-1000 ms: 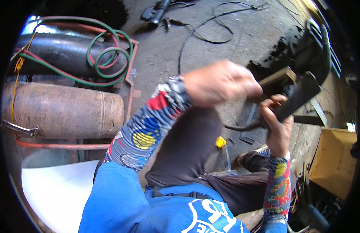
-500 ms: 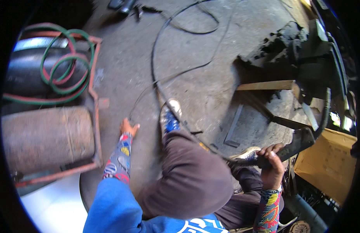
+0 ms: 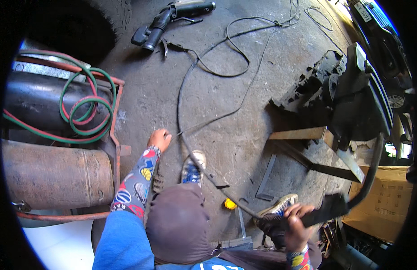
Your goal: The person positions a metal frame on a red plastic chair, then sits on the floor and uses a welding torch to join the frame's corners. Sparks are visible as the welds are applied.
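Observation:
My right hand [image 3: 298,229] is wrapped round the black handle of a welding gun [image 3: 327,210], slightly blurred. Its thick curved neck [image 3: 375,166] rises on the right, and a black cable [image 3: 179,103] runs from its other end across the floor. My left hand [image 3: 159,138] reaches low over the concrete, left of my blue shoe [image 3: 192,171]. Its fingers are closed on a thin dark cable [image 3: 217,118], which leads off to the right and away. The fingertips are partly hidden.
Two gas cylinders [image 3: 55,173] lie in a red frame [image 3: 117,166] at the left, with red-green hose [image 3: 110,108] coiled on top. A steel stand [image 3: 303,134] and blackened metal part [image 3: 307,83] are at right, near a cardboard box [image 3: 377,202]. A black duct-like part [image 3: 156,29] lies far off.
The view has shifted, showing more of the far floor. My left hand has moved right toward the thick cable, still with the thin cable. The welding gun in my right hand has shifted down and left.

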